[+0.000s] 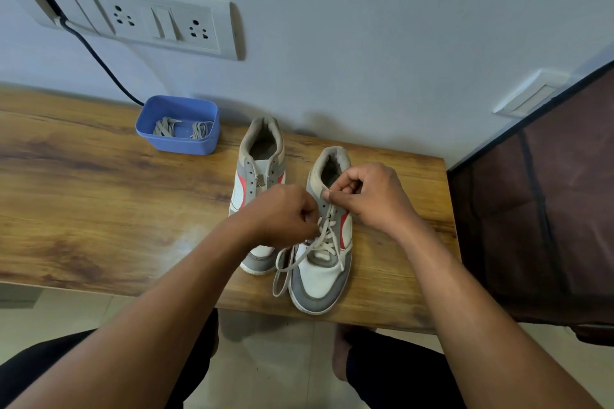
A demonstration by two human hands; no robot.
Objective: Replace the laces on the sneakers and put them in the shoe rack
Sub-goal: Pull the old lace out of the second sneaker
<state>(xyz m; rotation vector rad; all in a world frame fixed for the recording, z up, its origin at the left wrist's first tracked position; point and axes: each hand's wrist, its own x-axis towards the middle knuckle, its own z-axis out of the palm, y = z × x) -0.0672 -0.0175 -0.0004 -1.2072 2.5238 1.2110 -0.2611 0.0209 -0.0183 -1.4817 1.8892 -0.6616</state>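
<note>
Closest to the camera you've got two bare forearms coming in from about 7 and 5 o'clock, meeting over the near edge of a wooden table (99,209). The sneaker on the right (324,279) sits at roughly 6 o'clock from the table's middle, toe pointing at the person, white and grey with a red stripe, and it's got a pale lace (327,236) criss-crossed through its eyelets. A loose loop of that lace spills off the toe's left side onto the wood.

The left hand (282,214) is curled into a loose fist just left of the lacing, fingers pinched shut on the lace. The right hand (365,199) is at the shoe's collar, thumb and forefinger pressed together on the top edge by the upper eyelets; can't really tell if it's got lace or just the tongue.

The second sneaker (260,169) is just beside it at 9 o'clock, no lace in it, partly hidden behind the left wrist.

Further back at 11 o'clock there's a blue plastic tub (179,143) with two bundles of grey laces (182,129) inside. Behind it on the wall, a socket panel (159,23) with a black cable (99,63). Off at 3 o'clock, a dark fabric-covered rack (538,209).
</note>
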